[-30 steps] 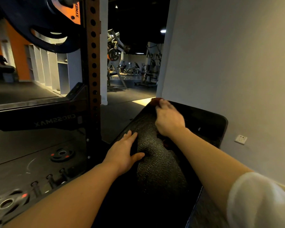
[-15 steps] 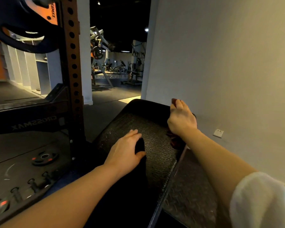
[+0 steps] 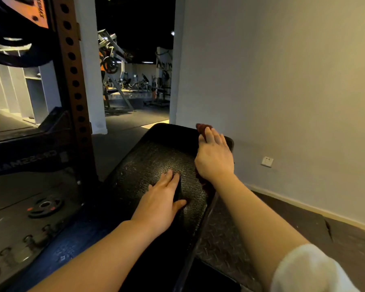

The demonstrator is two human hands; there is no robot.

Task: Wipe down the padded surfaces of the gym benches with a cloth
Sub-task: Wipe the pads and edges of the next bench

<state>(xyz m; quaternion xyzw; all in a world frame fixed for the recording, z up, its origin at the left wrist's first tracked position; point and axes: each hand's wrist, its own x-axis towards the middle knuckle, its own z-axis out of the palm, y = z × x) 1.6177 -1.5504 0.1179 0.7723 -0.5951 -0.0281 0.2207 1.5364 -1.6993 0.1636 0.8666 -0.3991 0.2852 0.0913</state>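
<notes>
Bench pad: a black textured gym bench pad [image 3: 156, 157] runs away from the camera, its far end rounded, with a wall on its right.
Cloth: a dark red cloth [image 3: 202, 128] lies along the right edge of the pad under the right hand – one end shows past the fingertips, another bunch shows below the wrist.
Right hand: the right hand [image 3: 214, 159] lies palm down on the cloth at the pad's far right edge, fingers straight and close together, pressing the cloth flat.
Left hand: the left hand [image 3: 161, 199] rests palm down near the middle of the pad, fingers straight and together, thumb out to the side – it holds nothing.
Sleeve: a white sleeve [image 3: 308, 270] covers the right upper arm.
Rack: a brown perforated rack upright [image 3: 74, 85] stands left of the bench.
Floor: a small weight plate [image 3: 44, 206] lies flat on the dark floor at left.
Wall: a white wall socket [image 3: 267, 161] sits low on the wall.
</notes>
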